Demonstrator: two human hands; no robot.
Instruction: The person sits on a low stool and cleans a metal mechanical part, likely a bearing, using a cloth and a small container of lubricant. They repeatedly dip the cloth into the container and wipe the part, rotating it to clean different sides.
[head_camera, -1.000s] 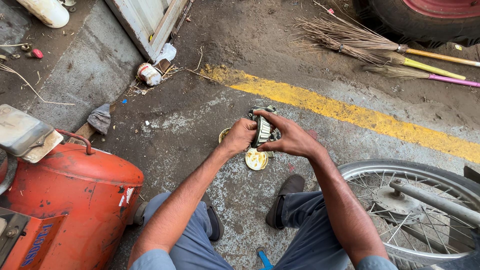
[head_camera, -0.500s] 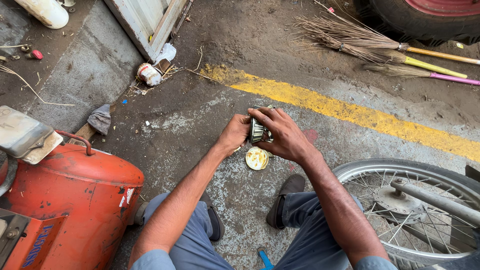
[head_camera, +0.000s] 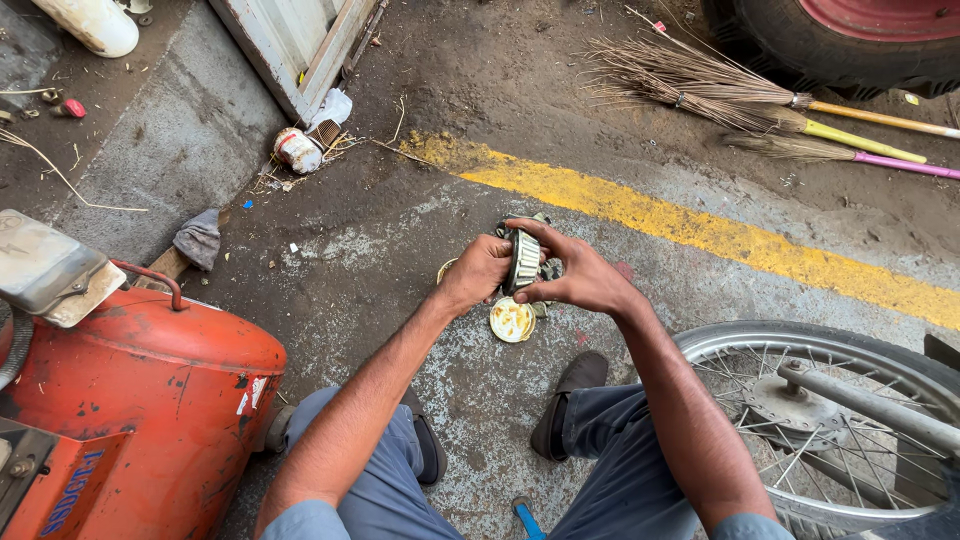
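My left hand (head_camera: 478, 272) and my right hand (head_camera: 578, 275) together hold a round ribbed metal part (head_camera: 523, 260) on its edge, a little above the concrete floor. The left fingers press its left face; the right thumb and fingers wrap its top and right side. Just below it on the floor lies a small round tin (head_camera: 512, 320) with yellowish grease inside. A dark rag or other parts (head_camera: 549, 268) sit behind the hands, mostly hidden.
A red tank (head_camera: 140, 400) stands at the left. A spoked wheel (head_camera: 830, 420) with an axle lies at the right. Brooms (head_camera: 760, 110) and a large tyre (head_camera: 840, 50) are at the back, past a yellow floor line (head_camera: 700, 225). My feet (head_camera: 570, 400) rest below the hands.
Both hands have turned the metal part so its ribbed rim faces up more, and shifted slightly. The tin stays in place.
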